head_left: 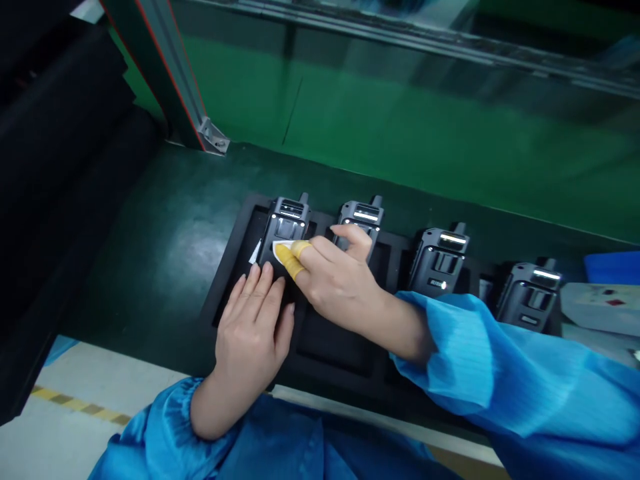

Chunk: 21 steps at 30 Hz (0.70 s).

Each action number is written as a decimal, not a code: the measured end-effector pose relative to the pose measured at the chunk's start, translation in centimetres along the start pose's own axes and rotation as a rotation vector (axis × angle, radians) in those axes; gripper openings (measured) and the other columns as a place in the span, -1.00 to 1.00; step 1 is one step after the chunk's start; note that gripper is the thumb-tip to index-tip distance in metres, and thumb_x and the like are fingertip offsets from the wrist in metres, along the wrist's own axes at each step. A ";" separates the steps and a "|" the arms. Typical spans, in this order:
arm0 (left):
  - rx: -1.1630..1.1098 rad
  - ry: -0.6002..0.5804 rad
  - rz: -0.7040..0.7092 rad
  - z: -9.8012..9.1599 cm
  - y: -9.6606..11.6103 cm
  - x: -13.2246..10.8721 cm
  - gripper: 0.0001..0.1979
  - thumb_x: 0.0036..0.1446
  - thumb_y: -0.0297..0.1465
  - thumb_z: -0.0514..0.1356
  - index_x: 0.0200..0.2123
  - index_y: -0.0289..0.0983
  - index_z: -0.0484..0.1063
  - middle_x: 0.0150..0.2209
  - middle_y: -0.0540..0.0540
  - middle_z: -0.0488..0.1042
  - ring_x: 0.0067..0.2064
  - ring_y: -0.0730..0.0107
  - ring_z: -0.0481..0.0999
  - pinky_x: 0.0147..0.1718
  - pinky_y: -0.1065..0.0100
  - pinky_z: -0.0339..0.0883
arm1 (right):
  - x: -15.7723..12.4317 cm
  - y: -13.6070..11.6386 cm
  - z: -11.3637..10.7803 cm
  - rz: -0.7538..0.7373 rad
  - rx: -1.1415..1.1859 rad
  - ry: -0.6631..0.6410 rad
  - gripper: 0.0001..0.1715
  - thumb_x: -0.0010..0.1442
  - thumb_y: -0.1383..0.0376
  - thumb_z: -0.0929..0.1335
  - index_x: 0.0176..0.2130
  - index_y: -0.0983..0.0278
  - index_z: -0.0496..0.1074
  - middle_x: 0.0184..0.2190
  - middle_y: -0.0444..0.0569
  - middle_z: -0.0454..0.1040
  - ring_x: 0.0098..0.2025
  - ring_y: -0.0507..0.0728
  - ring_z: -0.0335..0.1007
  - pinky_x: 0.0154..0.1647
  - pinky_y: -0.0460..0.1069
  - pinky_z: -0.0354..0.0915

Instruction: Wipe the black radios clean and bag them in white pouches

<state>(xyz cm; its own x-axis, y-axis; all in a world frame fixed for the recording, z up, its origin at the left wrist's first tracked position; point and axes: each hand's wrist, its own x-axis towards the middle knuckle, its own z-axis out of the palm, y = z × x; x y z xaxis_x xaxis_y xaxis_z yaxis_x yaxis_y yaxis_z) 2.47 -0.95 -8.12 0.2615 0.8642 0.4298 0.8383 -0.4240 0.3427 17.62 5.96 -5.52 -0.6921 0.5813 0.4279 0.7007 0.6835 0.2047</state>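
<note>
A black handheld radio with a stubby antenna lies in the left end of a black foam tray. My left hand rests flat over the radio's lower part, fingers stretched out. Yellow finger covers sit on two fingers of my right hand, which pinches a small white wipe against the radio's face. Most of the wipe is hidden under those fingers. Beside the radio's left edge is a white slip. Partly behind my right hand lies a second radio.
Two more radios, one in the middle and one at right, lie along the tray. A metal post stands at back left near stacked black foam. A blue object and a pale bag-like item are at right.
</note>
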 end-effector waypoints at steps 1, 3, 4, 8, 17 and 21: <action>-0.001 0.000 0.001 0.0 0.0 0.0 -0.67 0.16 -0.46 0.16 0.01 -0.39 0.38 0.05 -0.35 0.46 0.14 0.06 0.40 0.10 0.07 0.30 | -0.4 0.1 -0.2 0.004 0.002 0.004 -0.65 0.22 0.50 0.22 -0.44 0.25 0.49 -0.48 -0.14 0.37 -0.32 0.04 0.15 0.03 0.12 -0.11; 0.000 0.002 0.003 0.0 0.0 0.1 -0.67 0.15 -0.47 0.16 0.01 -0.39 0.38 0.05 -0.34 0.46 0.14 0.06 0.40 0.10 0.08 0.31 | -1.2 0.3 -0.5 0.016 0.009 0.002 -0.68 0.20 0.50 0.24 -0.45 0.25 0.48 -0.49 -0.14 0.36 -0.31 0.04 0.16 0.03 0.12 -0.12; 0.001 0.004 0.007 -0.1 0.0 0.1 -0.67 0.15 -0.47 0.16 0.01 -0.39 0.38 0.05 -0.35 0.46 0.14 0.05 0.41 0.09 0.08 0.31 | -1.5 0.4 -0.6 0.027 0.011 -0.007 -0.69 0.20 0.50 0.25 -0.46 0.25 0.48 -0.49 -0.14 0.37 -0.31 0.04 0.17 0.03 0.11 -0.12; 0.003 0.012 0.016 -0.1 0.0 0.1 -0.67 0.14 -0.47 0.17 0.00 -0.41 0.39 0.04 -0.36 0.46 0.13 0.04 0.41 0.08 0.07 0.34 | -2.3 0.8 -0.9 0.090 -0.010 -0.016 -0.62 0.17 0.52 0.23 -0.58 0.26 0.40 -0.52 -0.14 0.38 -0.36 0.03 0.16 0.01 0.10 -0.14; -0.046 0.018 -0.007 -0.1 0.0 0.1 -0.64 0.17 -0.47 0.14 0.05 -0.35 0.38 0.06 -0.31 0.46 0.15 0.04 0.39 0.06 0.07 0.36 | -6.9 0.1 -6.1 0.194 0.100 -0.132 -0.61 0.11 0.55 0.19 -0.63 0.25 0.33 -0.51 -0.10 0.42 -0.42 0.04 0.23 -0.07 0.09 -0.01; -0.056 0.019 -0.018 -0.1 -0.1 0.1 -0.66 0.17 -0.46 0.14 0.04 -0.34 0.39 0.06 -0.30 0.46 0.15 0.05 0.39 0.06 0.07 0.37 | -9.8 -2.3 -6.6 0.328 0.239 -0.132 -0.62 0.11 0.54 0.19 -0.54 0.20 0.42 -0.49 -0.13 0.45 -0.40 0.04 0.28 -0.08 0.09 0.03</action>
<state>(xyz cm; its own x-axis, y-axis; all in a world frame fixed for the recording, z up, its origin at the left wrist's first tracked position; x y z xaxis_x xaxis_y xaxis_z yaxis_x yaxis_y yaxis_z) 2.40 -0.89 -8.08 0.2371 0.8667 0.4389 0.8145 -0.4236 0.3964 23.91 -4.19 -4.35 -0.4659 0.8261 0.3169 0.8385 0.5266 -0.1400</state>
